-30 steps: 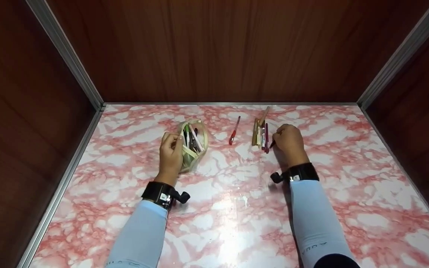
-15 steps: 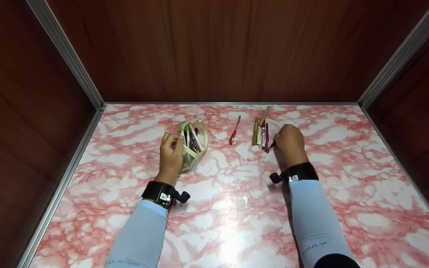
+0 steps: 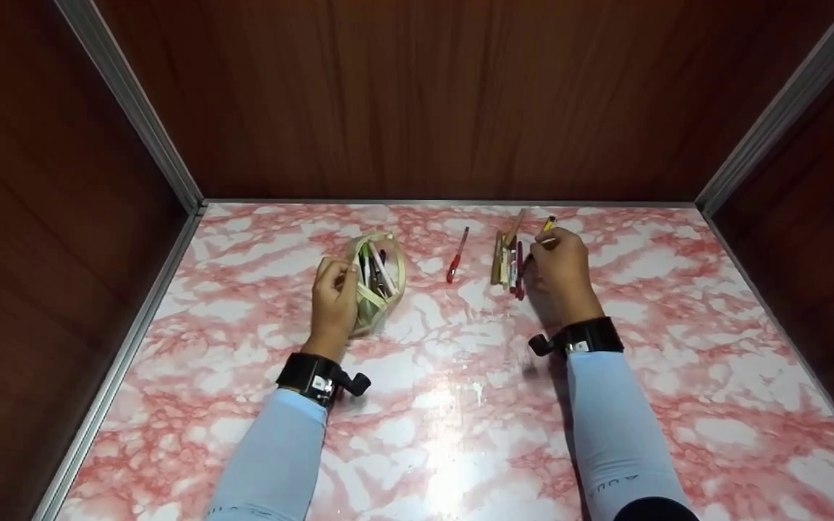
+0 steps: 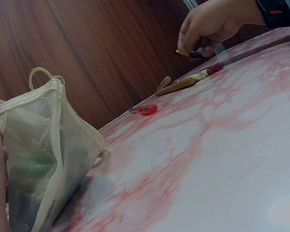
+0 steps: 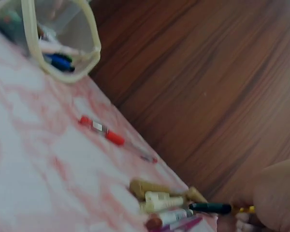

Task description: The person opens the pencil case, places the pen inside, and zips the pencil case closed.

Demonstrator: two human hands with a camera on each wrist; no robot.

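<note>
My left hand [image 3: 331, 295] grips the near-left rim of a cream mesh pencil pouch [image 4: 43, 145]. The pouch stands unzipped, with several pens inside, among them a pink one [image 3: 382, 269] and a green-ended one. In my right hand [image 3: 562, 262] is a slim yellow pen with a dark end [image 5: 210, 208], pinched between thumb and fingers just above the table. Left of that hand lies a row of pens and sticks, including a purple pen [image 3: 520, 271] and a tan one [image 3: 496, 259]. Part of the held pen is hidden by my fingers.
Between the pouch and the row, a red pen [image 3: 455, 262] lies alone on the red-and-white marbled table [image 3: 417, 376]. Dark wood panels [image 3: 417, 101] enclose the back and both sides, with metal strips along the edges.
My right hand has risen slightly and tilted the pen, so its yellow part now shows above the fingers. The left hand and pouch stay in place.
</note>
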